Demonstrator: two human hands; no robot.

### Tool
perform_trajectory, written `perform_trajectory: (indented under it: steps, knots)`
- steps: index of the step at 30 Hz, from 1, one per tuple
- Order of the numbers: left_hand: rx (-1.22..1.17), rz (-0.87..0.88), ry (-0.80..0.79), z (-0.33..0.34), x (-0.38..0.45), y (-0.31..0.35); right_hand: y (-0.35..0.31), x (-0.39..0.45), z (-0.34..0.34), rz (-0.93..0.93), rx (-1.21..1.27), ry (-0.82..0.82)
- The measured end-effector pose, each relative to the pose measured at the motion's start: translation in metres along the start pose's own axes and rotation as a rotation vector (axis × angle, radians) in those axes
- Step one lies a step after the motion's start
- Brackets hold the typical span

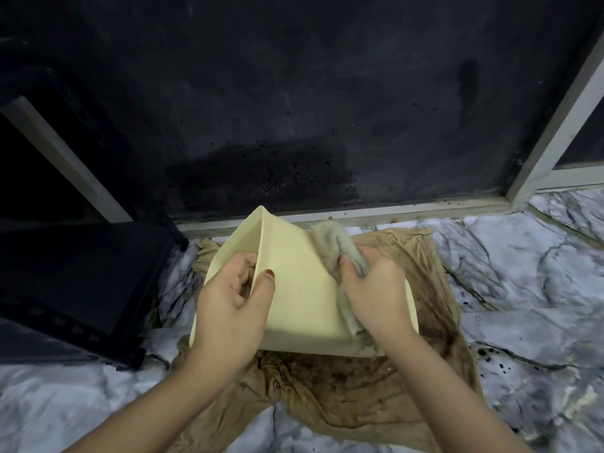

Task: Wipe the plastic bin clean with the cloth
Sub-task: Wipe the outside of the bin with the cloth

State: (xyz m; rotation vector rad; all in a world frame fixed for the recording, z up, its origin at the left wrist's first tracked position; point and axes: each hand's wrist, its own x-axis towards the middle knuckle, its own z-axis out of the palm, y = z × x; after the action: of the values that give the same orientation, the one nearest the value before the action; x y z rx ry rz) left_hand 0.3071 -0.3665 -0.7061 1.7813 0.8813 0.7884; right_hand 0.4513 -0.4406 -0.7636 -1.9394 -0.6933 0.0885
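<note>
Progress: we judge the wiping to be under way; the outer wall facing us looks clean and matte, while the inside and the far walls are hidden, so we cannot tell what is left.
Bin: our pale yellow plastic bin [294, 289] is tipped up over a brown sheet [359, 387], smooth flat panels meeting at a sharp corner edge.
Left hand: our left hand [228, 308] grips the bin's rim, thumb on the outer wall, fingers curled inside.
Right hand: our right hand [372, 289] clutches the cloth [336, 253] bunched against the bin's right side.
Cloth: grey, fuzzy, crumpled, with a tail hanging below the hand.
Sheet: thin, wrinkled, stained dark in patches.
Floor: marble-patterned floor [523, 289], glossy, speckled with dark spots.
Left: a black perforated crate [75, 289].
</note>
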Motion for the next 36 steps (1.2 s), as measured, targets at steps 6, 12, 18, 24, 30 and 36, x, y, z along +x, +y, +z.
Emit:
perform_trajectory:
  steps: [6,12,18,24,30,36]
  knots:
    - [-0.021,-0.055,0.074,-0.006,0.004,-0.007,0.084,-0.004,-0.017,0.297,-0.164,0.033]
    - [-0.02,-0.028,0.072,-0.006,0.003,-0.01,0.079,-0.034,-0.019,0.302,-0.167,0.105]
    - [-0.057,-0.01,0.075,0.001,-0.003,-0.007,-0.022,-0.061,0.005,-0.131,0.0,-0.012]
    - [0.001,0.057,0.046,-0.001,-0.01,-0.006,-0.064,-0.017,0.014,-0.164,0.06,-0.068]
    - [-0.036,0.008,-0.003,-0.005,-0.016,-0.006,-0.015,0.017,0.006,0.021,-0.111,-0.028]
    - [-0.082,-0.038,-0.002,-0.011,-0.023,-0.013,0.067,0.009,-0.007,0.257,-0.205,0.043]
